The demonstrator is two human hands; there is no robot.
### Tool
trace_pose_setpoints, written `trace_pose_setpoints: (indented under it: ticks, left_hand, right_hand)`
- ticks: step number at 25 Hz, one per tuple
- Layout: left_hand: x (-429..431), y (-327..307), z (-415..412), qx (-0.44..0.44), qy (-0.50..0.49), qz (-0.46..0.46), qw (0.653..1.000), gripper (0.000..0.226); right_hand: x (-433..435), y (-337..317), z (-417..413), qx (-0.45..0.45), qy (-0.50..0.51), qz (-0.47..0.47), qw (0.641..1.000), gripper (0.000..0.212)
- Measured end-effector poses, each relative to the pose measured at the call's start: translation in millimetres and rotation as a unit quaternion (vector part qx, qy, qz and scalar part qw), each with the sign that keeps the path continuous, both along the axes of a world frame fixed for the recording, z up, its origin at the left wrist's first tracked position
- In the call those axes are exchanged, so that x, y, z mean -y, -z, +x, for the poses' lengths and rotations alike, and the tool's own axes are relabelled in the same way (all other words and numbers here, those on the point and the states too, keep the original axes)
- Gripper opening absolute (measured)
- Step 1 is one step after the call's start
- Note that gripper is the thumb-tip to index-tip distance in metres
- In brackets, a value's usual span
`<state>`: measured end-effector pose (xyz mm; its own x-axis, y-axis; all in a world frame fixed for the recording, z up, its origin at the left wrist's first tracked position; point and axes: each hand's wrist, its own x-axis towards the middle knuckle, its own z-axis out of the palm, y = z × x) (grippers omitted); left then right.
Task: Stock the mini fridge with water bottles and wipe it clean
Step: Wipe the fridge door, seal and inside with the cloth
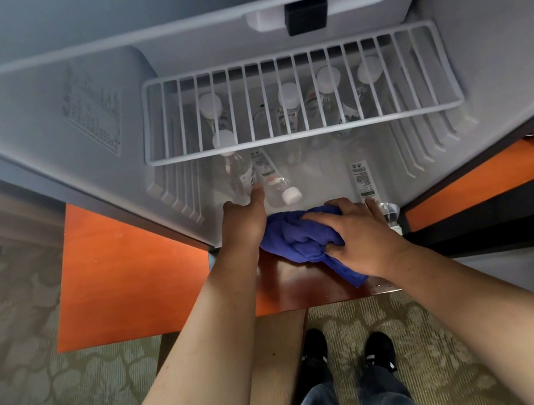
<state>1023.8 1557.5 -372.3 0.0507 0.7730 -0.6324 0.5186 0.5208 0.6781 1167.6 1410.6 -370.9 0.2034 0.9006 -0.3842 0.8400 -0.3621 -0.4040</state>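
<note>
Inside, the open mini fridge point(494, 40) holds white-capped water bottles point(289, 95) standing beneath its wire shelf point(298, 93), one lying bottle point(279, 186) at the floor's front edge beside an upright bottle point(238, 179) gripped by the left hand point(244, 219), while the right hand point(357, 234) clutches a bunched blue cloth point(298, 235) on the sill above the orange cabinet top point(114, 277).

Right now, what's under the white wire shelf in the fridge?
Under the wire shelf stand water bottles; five white caps show through the bars. One more bottle lies on the fridge floor in front. The bars and blur hide most of the labels.
</note>
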Motion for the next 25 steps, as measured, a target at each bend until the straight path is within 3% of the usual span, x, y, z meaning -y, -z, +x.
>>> trace_pose_setpoints:
  ticks: [10,18,21,25]
  left_hand:
    - [-11,0,-1,-0.031,0.012,0.046,0.998,0.082]
    - [-17,6,-10,-0.099,0.017,0.035,0.994,0.062]
    - [-4,2,-4,-0.083,0.075,-0.037,0.993,0.066]
    - [6,7,7,-0.123,0.168,-0.025,0.978,0.077]
  right_hand:
    - [4,0,1,0.002,0.001,0.003,1.0,0.065]
    - [4,1,3,-0.008,0.001,0.013,1.0,0.064]
    - [3,0,3,0.001,-0.003,0.007,1.0,0.065]
    - [1,1,3,0.008,-0.008,0.013,1.0,0.066]
